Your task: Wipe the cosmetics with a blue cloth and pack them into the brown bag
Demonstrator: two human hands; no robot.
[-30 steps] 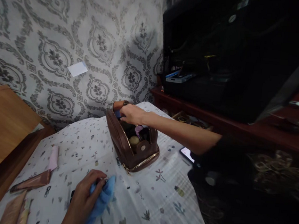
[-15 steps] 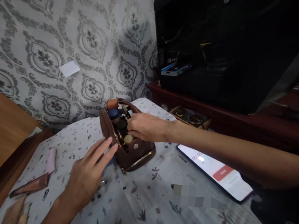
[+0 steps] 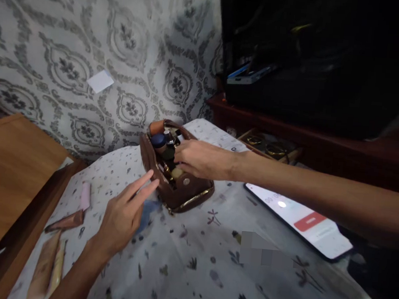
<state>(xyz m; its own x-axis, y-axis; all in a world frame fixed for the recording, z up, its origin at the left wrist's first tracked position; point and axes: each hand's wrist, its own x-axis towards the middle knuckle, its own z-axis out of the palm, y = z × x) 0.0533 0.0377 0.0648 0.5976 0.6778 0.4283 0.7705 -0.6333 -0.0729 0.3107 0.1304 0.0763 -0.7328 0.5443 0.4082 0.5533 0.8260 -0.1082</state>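
A small brown bag (image 3: 199,191) with a zip stands open on the patterned cloth. Inside it are a jar with a dark blue lid (image 3: 159,140), a bottle with a silver cap (image 3: 169,136) and a pale round item (image 3: 177,172), among other cosmetics. My right hand (image 3: 202,159) reaches into the bag with its fingers curled down; whatever they grip is hidden. Beside the bag's near left side, my left hand (image 3: 122,212) has its fingers apart and holds nothing. Its fingertips are at the bag's edge; whether they touch it I cannot tell.
A lit phone (image 3: 318,229) lies at the right under my forearm. Along the left edge lie a pink tube (image 3: 85,195), a brown tube (image 3: 65,221) and a beige tube (image 3: 44,266). A dark television screen (image 3: 298,60) stands behind, beside a small glass-topped box (image 3: 267,146).
The view has shifted a little, so the scene sits farther right and higher. My right hand stays in the bag, and my left hand remains beside it.
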